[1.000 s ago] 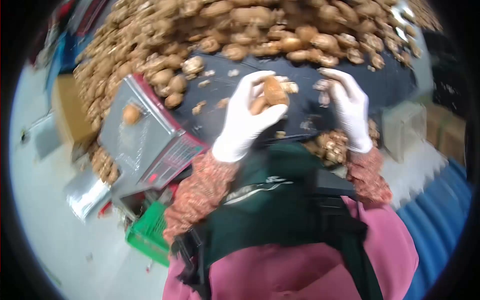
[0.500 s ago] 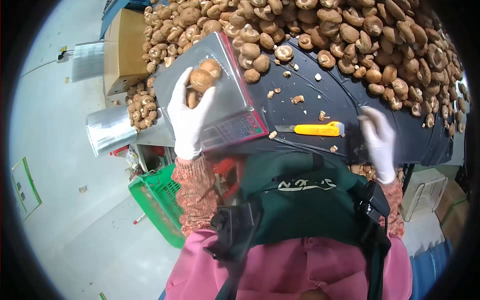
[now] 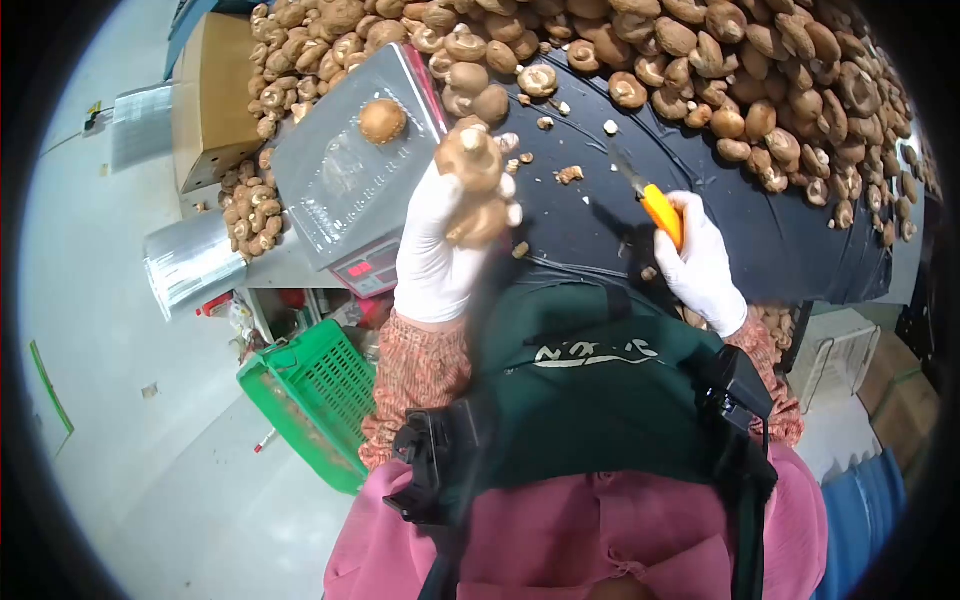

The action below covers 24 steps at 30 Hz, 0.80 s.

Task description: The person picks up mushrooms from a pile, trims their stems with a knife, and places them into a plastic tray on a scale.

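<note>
White-gloved, my left hand (image 3: 430, 250) is closed round shiitake mushrooms (image 3: 470, 160), slightly blurred, beside the right edge of the digital scale (image 3: 420, 75). At least two are in the grip, the upper one with its pale stem facing up. A single mushroom (image 3: 382, 121) rests cap up on the scale's plastic-covered plate. My right hand (image 3: 705, 275), also gloved in white, grips a yellow utility knife (image 3: 662, 215) above the black table cover (image 3: 570, 220). The knife's blade is out and points up and left, away from my body.
A large heap of mushrooms (image 3: 780, 80) spreads along the far side of the table. Stem scraps (image 3: 569, 175) lie on the black cover. Left of the scale are a cardboard box (image 3: 215, 100) and a smaller mushroom pile (image 3: 250, 215). A green basket (image 3: 300, 400) sits below.
My left hand has lifted mushrooms off the scale and moved right, leaving one there. My right hand has picked up the utility knife from the table and raised its blade.
</note>
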Each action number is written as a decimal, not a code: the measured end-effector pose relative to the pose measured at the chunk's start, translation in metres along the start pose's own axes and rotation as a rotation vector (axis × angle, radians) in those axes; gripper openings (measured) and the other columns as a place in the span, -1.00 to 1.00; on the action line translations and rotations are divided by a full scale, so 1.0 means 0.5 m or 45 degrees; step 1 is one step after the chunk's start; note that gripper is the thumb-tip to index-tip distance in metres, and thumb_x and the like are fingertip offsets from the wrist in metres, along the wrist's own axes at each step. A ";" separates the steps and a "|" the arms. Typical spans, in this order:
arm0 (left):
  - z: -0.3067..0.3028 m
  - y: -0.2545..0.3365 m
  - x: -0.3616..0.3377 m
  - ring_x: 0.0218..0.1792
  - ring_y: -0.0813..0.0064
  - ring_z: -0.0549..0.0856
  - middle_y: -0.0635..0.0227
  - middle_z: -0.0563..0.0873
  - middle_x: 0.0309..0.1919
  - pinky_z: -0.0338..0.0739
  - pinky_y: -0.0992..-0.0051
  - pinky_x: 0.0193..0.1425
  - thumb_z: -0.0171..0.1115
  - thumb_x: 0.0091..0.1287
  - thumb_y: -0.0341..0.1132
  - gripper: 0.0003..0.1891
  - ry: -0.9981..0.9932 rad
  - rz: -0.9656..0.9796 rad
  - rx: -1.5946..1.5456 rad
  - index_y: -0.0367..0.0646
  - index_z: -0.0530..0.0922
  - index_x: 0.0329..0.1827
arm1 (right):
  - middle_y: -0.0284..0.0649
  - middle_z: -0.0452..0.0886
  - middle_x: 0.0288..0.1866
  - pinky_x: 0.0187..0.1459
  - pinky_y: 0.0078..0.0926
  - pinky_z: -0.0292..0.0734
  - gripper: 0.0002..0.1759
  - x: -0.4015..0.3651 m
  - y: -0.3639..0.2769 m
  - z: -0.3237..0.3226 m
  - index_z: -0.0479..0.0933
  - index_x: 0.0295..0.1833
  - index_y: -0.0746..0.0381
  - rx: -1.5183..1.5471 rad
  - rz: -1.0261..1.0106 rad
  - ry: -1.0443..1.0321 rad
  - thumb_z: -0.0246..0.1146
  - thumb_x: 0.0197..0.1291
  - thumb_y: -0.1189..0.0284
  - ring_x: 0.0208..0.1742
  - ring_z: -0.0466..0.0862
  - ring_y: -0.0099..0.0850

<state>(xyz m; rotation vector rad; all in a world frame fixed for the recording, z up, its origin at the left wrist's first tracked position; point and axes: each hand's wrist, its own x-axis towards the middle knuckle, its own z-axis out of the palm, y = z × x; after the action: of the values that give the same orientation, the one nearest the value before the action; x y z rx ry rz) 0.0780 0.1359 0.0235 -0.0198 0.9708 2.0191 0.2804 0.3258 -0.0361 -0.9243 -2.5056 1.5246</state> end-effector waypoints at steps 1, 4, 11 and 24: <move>0.008 -0.008 0.002 -0.01 0.35 0.63 0.11 0.53 0.23 0.64 0.30 0.00 0.38 0.33 -0.20 -0.32 -0.026 0.012 0.052 -0.22 0.30 0.44 | -0.08 0.64 -0.16 -0.15 -0.22 0.63 -0.60 0.000 -0.010 -0.007 0.48 0.11 0.21 -0.049 -0.177 0.052 0.30 0.12 0.45 -0.18 0.71 -0.03; 0.047 -0.037 0.001 0.00 0.38 0.63 0.15 0.53 0.23 0.64 0.30 0.02 0.36 0.35 -0.28 -0.37 0.053 0.042 0.221 -0.21 0.31 0.43 | -0.09 0.64 -0.15 -0.14 -0.25 0.63 -0.60 0.020 -0.063 -0.010 0.48 0.10 0.16 0.059 -0.541 0.004 0.30 0.11 0.46 -0.18 0.70 -0.03; 0.093 -0.058 -0.023 0.08 0.43 0.64 0.20 0.60 0.14 0.63 0.40 0.14 0.31 0.29 -0.53 -0.44 0.140 0.173 0.556 -0.25 0.37 0.37 | -0.20 0.70 -0.18 -0.19 -0.18 0.62 -0.72 0.046 -0.123 0.028 0.46 0.01 0.12 0.032 -0.499 -0.019 0.32 0.21 0.41 -0.18 0.72 -0.06; 0.027 -0.022 -0.027 0.08 0.32 0.65 0.16 0.58 0.18 0.65 0.32 0.05 0.32 0.35 -0.30 -0.40 0.066 0.282 0.238 -0.23 0.34 0.42 | -0.03 0.70 -0.27 -0.20 -0.10 0.61 -0.72 -0.006 0.003 0.080 0.50 0.02 0.15 -0.119 -0.137 -0.015 0.32 0.22 0.37 -0.23 0.71 0.04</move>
<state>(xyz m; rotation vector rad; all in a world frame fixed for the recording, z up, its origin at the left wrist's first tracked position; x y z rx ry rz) 0.0987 0.1385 0.0310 0.1430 1.2375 2.1271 0.2696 0.2931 -0.0566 -0.7789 -2.6084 1.3973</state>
